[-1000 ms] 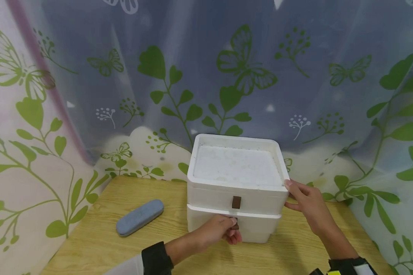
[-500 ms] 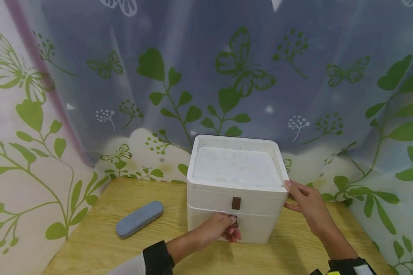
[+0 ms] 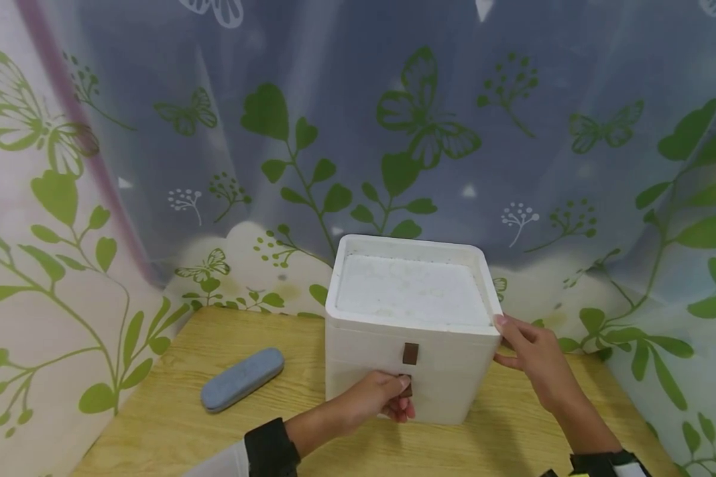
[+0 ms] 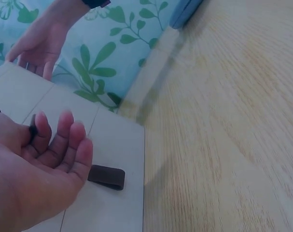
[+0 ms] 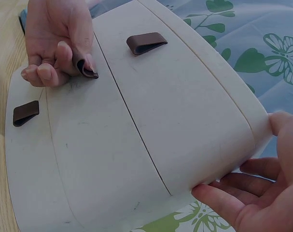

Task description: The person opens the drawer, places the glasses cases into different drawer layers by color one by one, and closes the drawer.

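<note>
A white drawer unit (image 3: 358, 344) with a shallow tray-like top stands on the table, its drawer fronts lying flush. My left hand (image 3: 366, 396) pinches the brown pull tab (image 5: 83, 70) of the middle drawer between thumb and index finger; its other fingers are curled. The top drawer's tab (image 3: 410, 354) is free above it, and the bottom drawer's tab (image 4: 106, 177) shows in both wrist views. My right hand (image 3: 539, 361) holds the unit's right upper edge, thumb at the rim and fingers against the side.
A blue-grey oblong case (image 3: 242, 379) lies on the wooden table (image 3: 173, 417) left of the unit. Close behind hangs a curtain (image 3: 310, 165) printed with leaves and butterflies, which also borders both sides.
The middle drawer, standing slightly out one second ago, has slid back in until its front is flush, with my left hand on its tab. My right hand has stayed in place.
</note>
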{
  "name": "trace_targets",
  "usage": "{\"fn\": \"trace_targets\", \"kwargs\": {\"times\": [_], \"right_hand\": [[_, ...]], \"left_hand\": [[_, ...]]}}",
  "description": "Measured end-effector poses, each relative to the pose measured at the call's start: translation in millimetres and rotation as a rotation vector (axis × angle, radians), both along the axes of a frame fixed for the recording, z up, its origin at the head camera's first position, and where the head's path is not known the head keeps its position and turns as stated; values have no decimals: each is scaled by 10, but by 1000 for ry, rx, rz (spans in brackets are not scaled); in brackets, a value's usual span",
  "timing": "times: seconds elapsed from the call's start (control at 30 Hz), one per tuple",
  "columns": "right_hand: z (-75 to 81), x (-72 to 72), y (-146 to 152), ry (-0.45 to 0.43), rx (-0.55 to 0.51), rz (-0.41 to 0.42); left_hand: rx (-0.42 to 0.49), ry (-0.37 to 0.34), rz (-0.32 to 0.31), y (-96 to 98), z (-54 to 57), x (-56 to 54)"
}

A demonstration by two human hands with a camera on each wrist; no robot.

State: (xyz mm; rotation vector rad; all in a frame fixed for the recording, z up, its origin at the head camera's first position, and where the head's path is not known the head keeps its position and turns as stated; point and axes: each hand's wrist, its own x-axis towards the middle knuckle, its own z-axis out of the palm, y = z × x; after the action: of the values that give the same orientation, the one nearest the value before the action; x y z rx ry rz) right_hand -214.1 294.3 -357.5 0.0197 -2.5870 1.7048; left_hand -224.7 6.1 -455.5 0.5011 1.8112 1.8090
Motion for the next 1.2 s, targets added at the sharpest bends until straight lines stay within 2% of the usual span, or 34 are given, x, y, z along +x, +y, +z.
{"fn": "trace_targets", "kwargs": {"times": [0.3,0.77,1.2], "right_hand": [[0,3,-5,8,-9,10],[9,15,-6,10,-8,10],[0,6,4,4,-11,6]], "left_hand": [[-102,18,63,-68,-67,20],[-157,10,96,-316,-292,71],[-153,-11,130,-287,-427,81]]}}
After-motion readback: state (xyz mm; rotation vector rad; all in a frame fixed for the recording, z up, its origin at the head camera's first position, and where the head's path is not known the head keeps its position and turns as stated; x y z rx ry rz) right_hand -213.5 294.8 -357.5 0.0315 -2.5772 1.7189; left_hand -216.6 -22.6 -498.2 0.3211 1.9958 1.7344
